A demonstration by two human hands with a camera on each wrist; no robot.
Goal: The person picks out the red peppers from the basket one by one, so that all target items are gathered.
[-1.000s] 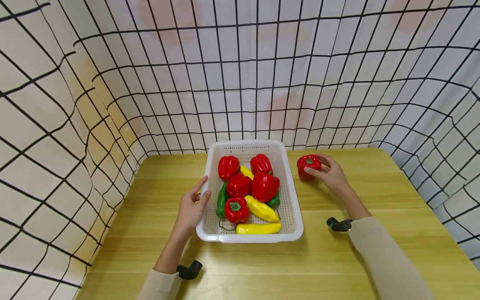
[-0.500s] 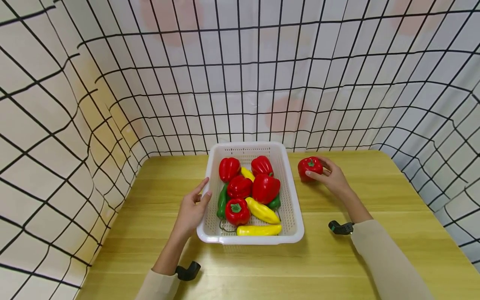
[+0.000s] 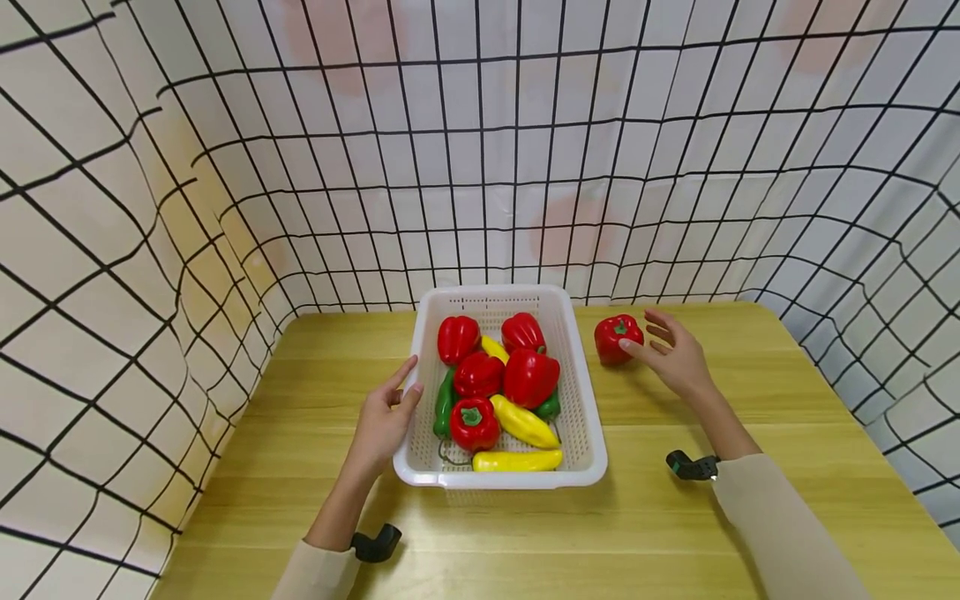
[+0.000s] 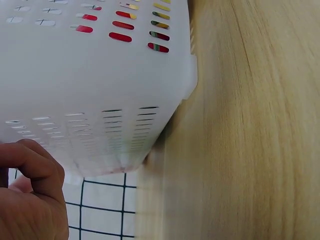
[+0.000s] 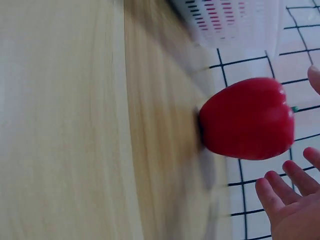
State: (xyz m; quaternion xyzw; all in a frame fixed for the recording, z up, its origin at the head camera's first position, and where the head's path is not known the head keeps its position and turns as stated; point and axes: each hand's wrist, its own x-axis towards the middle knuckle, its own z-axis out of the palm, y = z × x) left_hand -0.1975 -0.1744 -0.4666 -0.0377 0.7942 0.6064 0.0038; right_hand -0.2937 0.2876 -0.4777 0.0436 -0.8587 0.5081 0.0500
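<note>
At the left rim of a white perforated plastic basket (image 3: pixel 592 433), my left hand (image 3: pixel 381 421) holds on with thumb and index finger at the edge. In the left wrist view, the curled fingers (image 4: pixel 42 172) of that hand are beside the basket's outer wall (image 4: pixel 90 65). Right of the basket, a red bell pepper (image 3: pixel 617 340) stands on the table, stem up. My right hand (image 3: pixel 678 358) is just right of it, fingers spread. In the right wrist view, a gap shows between the bell pepper (image 5: pixel 250 120) and the fingers (image 5: pixel 282 187).
Inside the basket lie several red bell peppers (image 3: pixel 531 377), yellow peppers (image 3: pixel 523 421) and green peppers (image 3: pixel 444 404). The wooden table (image 3: pixel 525 542) ends at a white cloth wall (image 3: pixel 495 150) with black grid lines, which also stands at both sides.
My right hand has let go of the red bell pepper and drawn back slightly to the right, its fingers spreading. The left hand and basket keep their place.
</note>
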